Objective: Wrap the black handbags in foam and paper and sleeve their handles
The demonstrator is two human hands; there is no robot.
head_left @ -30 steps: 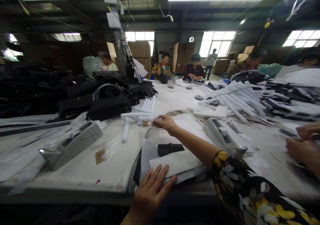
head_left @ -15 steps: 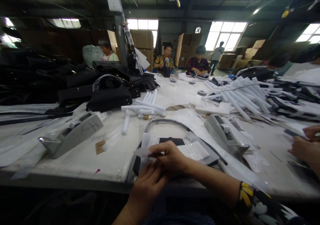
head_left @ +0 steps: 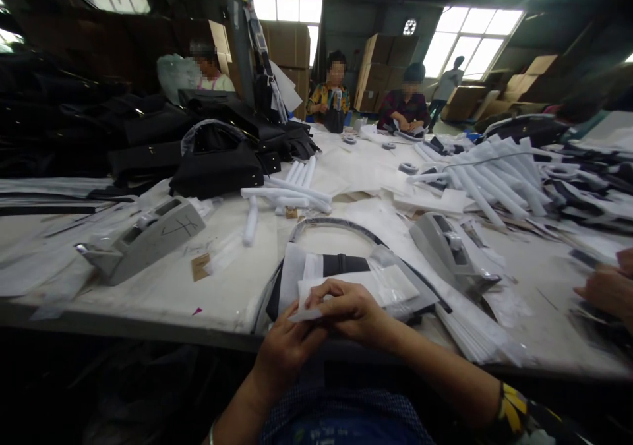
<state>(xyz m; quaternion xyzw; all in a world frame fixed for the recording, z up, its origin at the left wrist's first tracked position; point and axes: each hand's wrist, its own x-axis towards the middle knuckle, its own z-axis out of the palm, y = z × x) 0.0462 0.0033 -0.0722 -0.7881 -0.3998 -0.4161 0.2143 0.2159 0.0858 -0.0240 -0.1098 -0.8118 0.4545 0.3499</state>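
Note:
A black handbag lies on the table's near edge, partly covered with white padding and clear film, its wrapped handle arching away from me. My right hand is closed in a pinch on a thin white sheet over the bag's near side. Right beside it, my left hand has its fingers bent in against the same sheet from below. Its fingertips are partly hidden behind the sheet and the right hand. A white padding piece lies under clear film on the bag's right part.
Grey tape dispensers stand left and right of the bag. White foam tubes lie beyond it, near a pile of black bags. More tubes are heaped at right. A co-worker's hand is at the right edge.
My hands have drawn the white sheet from the bag's left side toward its near middle, uncovering the padding there. The view has tilted slightly downward.

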